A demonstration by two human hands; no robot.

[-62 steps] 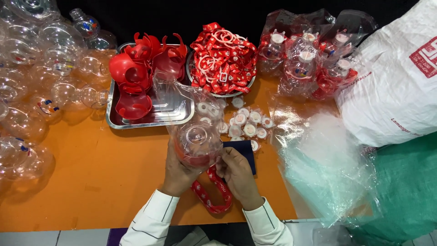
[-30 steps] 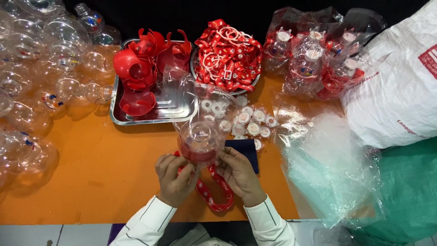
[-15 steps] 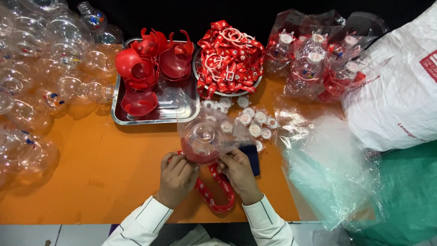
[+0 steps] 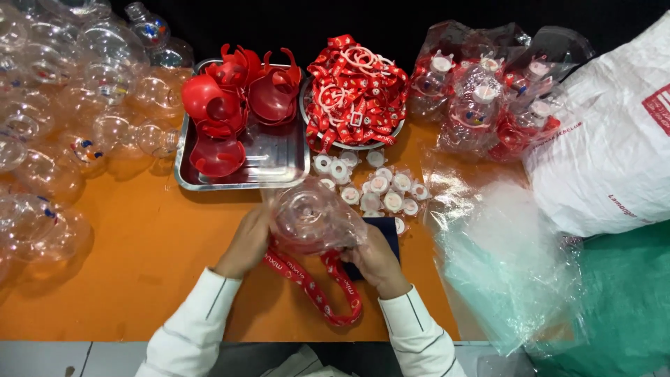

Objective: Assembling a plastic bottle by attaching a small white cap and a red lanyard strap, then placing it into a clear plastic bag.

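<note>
- a clear plastic bottle (image 4: 312, 215) sits low in the middle of the orange table (image 4: 139, 258), held between both hands just in front of the steel tray (image 4: 279, 157).
- the left hand (image 4: 248, 241) is curled against the bottle's left side, gripping it.
- the right hand (image 4: 373, 258) is closed on the bottle's right side, fingers wrapped onto the plastic.
- a red strap (image 4: 317, 293) hangs from under the bottle and loops back toward the person, lying on the table between the two white sleeves (image 4: 195, 328).
- a dark blue pad (image 4: 384, 234) lies under the right hand, partly hidden by it.
- white caps (image 4: 380, 185) are scattered just beyond the bottle, between it and the round bowl.
- the tray holds red plastic cups (image 4: 223, 105) stacked at its far end; the near part is bare metal.
- the bowl (image 4: 307, 115) to the tray's right is heaped with more red straps (image 4: 356, 87).
- empty clear bottles (image 4: 63, 105) are piled along the left side of the table.
- bagged bottles (image 4: 481, 98) with white caps lie at the far right, next to a white sack (image 4: 607, 153).
- crumpled clear plastic film (image 4: 502, 251) lies on the right, over the table edge and a green sheet (image 4: 628, 307).
</note>
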